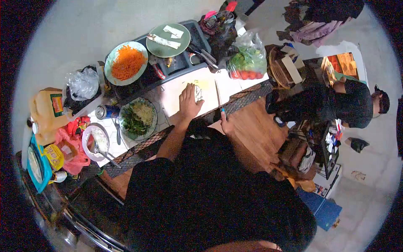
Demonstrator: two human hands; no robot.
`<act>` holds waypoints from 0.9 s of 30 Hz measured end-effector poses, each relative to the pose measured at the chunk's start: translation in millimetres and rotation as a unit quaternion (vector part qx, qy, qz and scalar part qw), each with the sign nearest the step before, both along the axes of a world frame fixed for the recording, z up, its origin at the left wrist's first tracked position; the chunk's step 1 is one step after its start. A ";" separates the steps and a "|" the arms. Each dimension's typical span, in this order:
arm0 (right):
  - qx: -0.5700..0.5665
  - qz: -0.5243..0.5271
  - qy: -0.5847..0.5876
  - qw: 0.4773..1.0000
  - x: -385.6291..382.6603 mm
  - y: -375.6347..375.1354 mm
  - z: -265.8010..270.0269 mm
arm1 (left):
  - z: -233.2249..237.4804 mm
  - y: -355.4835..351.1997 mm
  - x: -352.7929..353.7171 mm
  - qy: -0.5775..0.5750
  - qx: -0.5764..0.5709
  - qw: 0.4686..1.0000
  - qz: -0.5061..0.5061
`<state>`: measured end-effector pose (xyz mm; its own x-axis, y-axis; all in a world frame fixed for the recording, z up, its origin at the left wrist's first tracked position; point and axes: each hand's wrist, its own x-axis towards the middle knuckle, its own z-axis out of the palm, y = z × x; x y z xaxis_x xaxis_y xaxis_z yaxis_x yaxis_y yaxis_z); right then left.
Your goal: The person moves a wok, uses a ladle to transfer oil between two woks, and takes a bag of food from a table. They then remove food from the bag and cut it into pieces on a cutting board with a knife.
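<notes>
On a cluttered tiled table (138, 149) in a concrete-floored room, a white cutting board (176, 98) is lying beside a plate of grated carrot (127, 63), while a second person in black (348, 103) is sitting nearby. The label on the yellow bag (56, 105) is too blurred to read. The left hand (189, 103) is lying flat, with its fingers pressing a pale piece of food (198, 93) on the board, and the right hand (226, 124) is gripping a knife (219, 98) at the table's edge.

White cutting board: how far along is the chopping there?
Done, it seems: shredded orange carrot on a pale green plate, plus a glass bowl of greens and pale shreds. In hand: the left hand presses a pale piece on the white cutting board; the right hand holds a blue-handled knife. Left, probably: the clear bag of green and red vegetables.
</notes>
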<state>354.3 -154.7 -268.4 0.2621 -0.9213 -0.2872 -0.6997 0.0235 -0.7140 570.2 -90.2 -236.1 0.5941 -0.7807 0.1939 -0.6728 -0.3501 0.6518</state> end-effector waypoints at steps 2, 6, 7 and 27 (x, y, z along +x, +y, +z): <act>-0.079 0.072 0.060 0.992 6.3 -7.9 36.3 | -2.5 -1.1 1.1 -0.005 0.003 1.000 0.002; -0.060 0.170 0.118 0.976 -16.5 -61.3 -18.3 | -12.5 -0.8 -3.7 -0.037 0.023 0.999 -0.002; -0.060 0.182 0.113 0.975 -8.8 -66.8 -8.9 | -16.2 -2.9 -3.2 -0.041 0.031 0.999 -0.016; -0.213 0.464 -0.064 0.857 20.3 -207.4 28.9 | 12.9 -73.4 -84.1 -0.091 -0.028 0.961 0.260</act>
